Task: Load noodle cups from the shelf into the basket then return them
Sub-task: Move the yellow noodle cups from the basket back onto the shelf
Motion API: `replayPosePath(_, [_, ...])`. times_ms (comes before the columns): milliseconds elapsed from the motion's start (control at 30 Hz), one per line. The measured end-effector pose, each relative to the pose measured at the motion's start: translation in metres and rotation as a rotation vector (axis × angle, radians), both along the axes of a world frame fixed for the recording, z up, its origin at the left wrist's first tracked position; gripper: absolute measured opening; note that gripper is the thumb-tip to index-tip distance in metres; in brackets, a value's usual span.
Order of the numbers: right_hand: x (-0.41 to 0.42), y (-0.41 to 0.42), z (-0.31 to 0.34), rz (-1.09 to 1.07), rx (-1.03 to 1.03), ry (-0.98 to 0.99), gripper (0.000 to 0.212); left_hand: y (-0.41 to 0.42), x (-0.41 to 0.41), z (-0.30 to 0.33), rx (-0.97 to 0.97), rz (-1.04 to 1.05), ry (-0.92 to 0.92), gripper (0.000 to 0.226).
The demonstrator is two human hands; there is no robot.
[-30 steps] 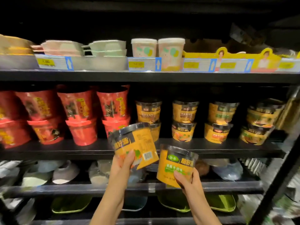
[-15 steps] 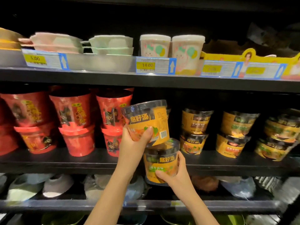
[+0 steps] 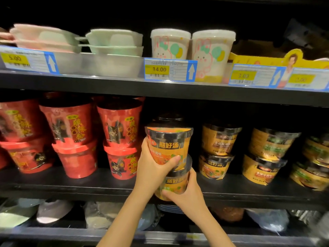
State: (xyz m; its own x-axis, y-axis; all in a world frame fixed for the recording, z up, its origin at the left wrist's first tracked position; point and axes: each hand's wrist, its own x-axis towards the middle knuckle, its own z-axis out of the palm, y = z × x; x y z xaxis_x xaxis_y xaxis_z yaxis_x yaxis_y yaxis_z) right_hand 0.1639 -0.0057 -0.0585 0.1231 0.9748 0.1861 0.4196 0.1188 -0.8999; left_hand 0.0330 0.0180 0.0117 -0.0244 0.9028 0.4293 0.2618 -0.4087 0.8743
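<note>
Two orange noodle cups with black rims are stacked in front of the middle shelf [image 3: 249,189]. My left hand [image 3: 153,168] grips the upper orange cup [image 3: 170,143] from its left side, thumb across the front. My right hand [image 3: 185,193] holds the lower orange cup [image 3: 175,182] from below and from the right. The lower cup's base hangs at the shelf's front edge. Behind them another dark-lidded cup [image 3: 169,120] stands deeper in the shelf. No basket is in view.
Red noodle cups [image 3: 117,125] stand stacked two high to the left. More orange cups [image 3: 219,139] stand stacked to the right. The upper shelf holds white bunny cups [image 3: 170,44], pale trays and price tags. Bowls lie on the lower shelf.
Both hands have risen and moved forward to the middle shelf. The left-hand cup went from tilted to upright and now sits on top of the right-hand cup.
</note>
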Motion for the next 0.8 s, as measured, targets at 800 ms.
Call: replayPosePath(800, [0.002,0.066,0.009,-0.070,-0.131,-0.205,0.089,0.063,0.011,-0.003,-0.104,0.075,0.179,0.046])
